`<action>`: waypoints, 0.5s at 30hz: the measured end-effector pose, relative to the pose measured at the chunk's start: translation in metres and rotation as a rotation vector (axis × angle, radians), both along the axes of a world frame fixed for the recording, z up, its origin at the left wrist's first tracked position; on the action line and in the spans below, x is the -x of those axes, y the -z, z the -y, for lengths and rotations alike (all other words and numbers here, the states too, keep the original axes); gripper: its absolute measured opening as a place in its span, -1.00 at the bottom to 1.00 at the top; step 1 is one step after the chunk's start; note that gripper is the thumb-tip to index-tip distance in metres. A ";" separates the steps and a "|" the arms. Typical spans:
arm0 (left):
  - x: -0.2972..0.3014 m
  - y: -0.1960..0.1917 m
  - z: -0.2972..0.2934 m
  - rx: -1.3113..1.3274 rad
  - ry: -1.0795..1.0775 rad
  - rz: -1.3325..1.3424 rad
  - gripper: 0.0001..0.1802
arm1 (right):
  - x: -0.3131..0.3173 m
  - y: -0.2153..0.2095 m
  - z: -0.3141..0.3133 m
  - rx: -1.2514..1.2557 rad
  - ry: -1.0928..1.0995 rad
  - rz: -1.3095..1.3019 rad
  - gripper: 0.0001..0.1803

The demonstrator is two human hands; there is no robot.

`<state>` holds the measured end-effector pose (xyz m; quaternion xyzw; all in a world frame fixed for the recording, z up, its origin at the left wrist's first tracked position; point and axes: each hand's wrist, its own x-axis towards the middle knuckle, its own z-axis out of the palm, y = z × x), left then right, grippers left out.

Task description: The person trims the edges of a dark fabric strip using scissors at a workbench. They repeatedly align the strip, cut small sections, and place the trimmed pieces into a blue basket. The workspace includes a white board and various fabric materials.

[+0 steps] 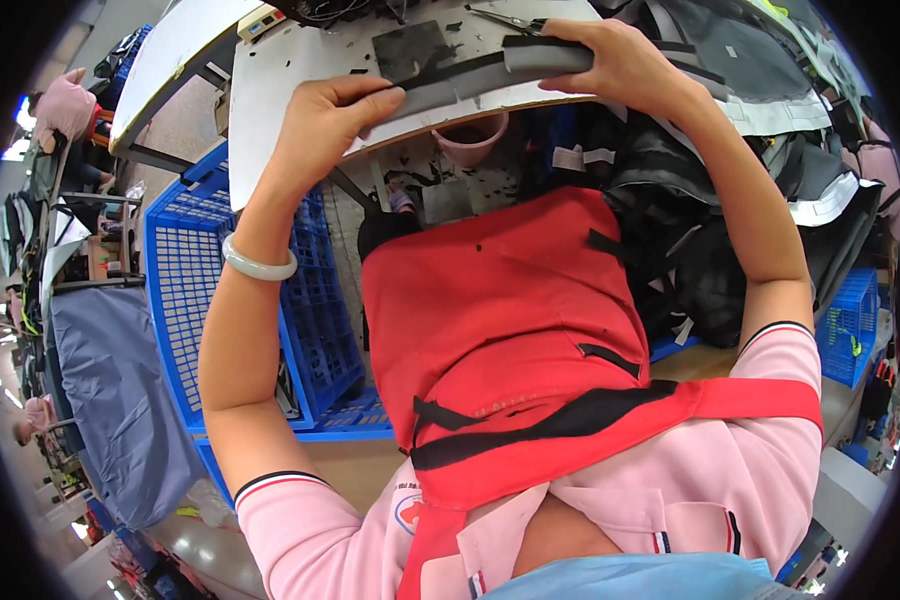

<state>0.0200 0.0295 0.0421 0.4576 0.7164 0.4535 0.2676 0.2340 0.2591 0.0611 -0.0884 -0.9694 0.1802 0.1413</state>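
A long grey fabric strip [460, 88] with black edging lies along the near edge of the white table. At its left end, my left hand [330, 120] is closed, with thumb and fingers pinching it. My right hand [625, 68] grips the strip further right, thumb below and fingers on top, where a folded grey layer overlaps it. Just above those fingers is a pair of small metal snips [510, 19], blades pointing left. Their handle end reaches my right fingers, and whether they are held or only lying there cannot be made out.
The white worktable [300, 62] bears a dark square plate [410, 50] and scraps. Dark fabric pieces [710, 200] pile up at the right. Blue plastic crates [185, 270] stand at the left, and a pink bucket [473, 140] sits under the table. A red apron [500, 300] covers my lap.
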 end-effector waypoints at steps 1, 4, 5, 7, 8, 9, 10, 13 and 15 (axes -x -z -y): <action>0.004 -0.001 -0.004 -0.016 -0.019 -0.051 -0.67 | 0.003 0.004 -0.006 -0.035 -0.016 0.002 -0.44; 0.016 -0.003 -0.016 -0.047 -0.075 -0.139 -0.67 | 0.016 0.006 -0.015 -0.038 0.058 0.044 -0.51; 0.020 -0.005 -0.019 -0.036 -0.087 -0.131 -0.67 | 0.018 -0.004 -0.020 -0.074 0.006 0.082 -0.30; 0.026 -0.003 -0.022 -0.026 -0.140 -0.130 -0.66 | 0.028 -0.006 -0.020 -0.119 0.004 0.088 -0.28; 0.029 -0.001 -0.023 -0.024 -0.147 -0.121 -0.66 | 0.032 -0.007 -0.020 -0.141 0.004 0.091 -0.27; 0.033 0.002 -0.024 -0.022 -0.151 -0.110 -0.67 | 0.035 -0.004 -0.023 -0.129 0.010 0.088 -0.26; 0.037 0.003 -0.026 -0.020 -0.155 -0.099 -0.67 | 0.038 0.001 -0.026 -0.117 0.016 0.085 -0.26; 0.044 0.004 -0.029 -0.018 -0.171 -0.100 -0.68 | 0.043 0.003 -0.028 -0.098 0.044 0.087 -0.24; 0.046 0.006 -0.030 -0.022 -0.180 -0.102 -0.68 | 0.046 0.001 -0.029 -0.090 0.055 0.098 -0.24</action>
